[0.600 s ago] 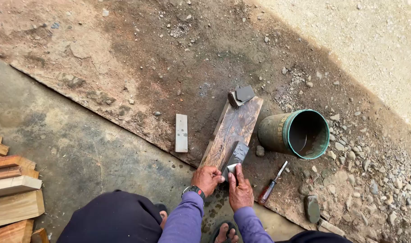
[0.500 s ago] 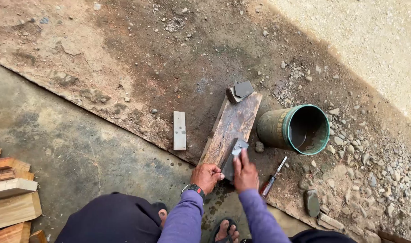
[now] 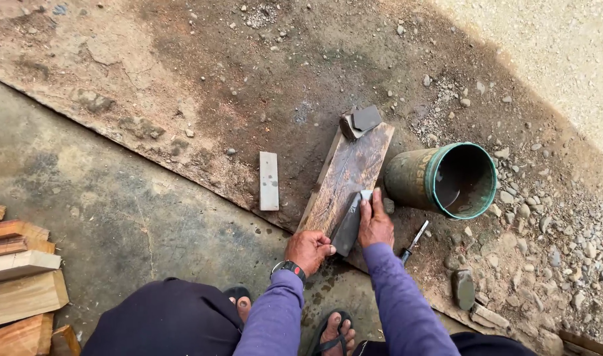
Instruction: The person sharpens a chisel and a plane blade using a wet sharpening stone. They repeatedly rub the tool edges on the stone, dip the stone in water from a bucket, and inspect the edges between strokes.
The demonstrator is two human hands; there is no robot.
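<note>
A wet wooden board (image 3: 346, 173) lies on the ground, slanting away from me. On its near end rests a dark flat blade (image 3: 351, 221) with a pale tip. My left hand (image 3: 308, 250), a watch on its wrist, grips the blade's near end. My right hand (image 3: 375, 223) presses flat on the blade's upper part, fingers stretched toward the tip. Both sleeves are purple. A small dark block (image 3: 359, 120) sits at the board's far end.
A green-rimmed bucket (image 3: 446, 181) holding dark water lies tipped right of the board. A small tool with a pale shaft (image 3: 413, 241) and a dark stone (image 3: 463, 288) lie near it. A pale flat bar (image 3: 269, 180) lies left. Wood offcuts (image 3: 18, 277) are stacked at far left. My sandalled feet show below.
My right hand and the blade have slid a little farther up the board. The left hand has followed, still holding the near end.
</note>
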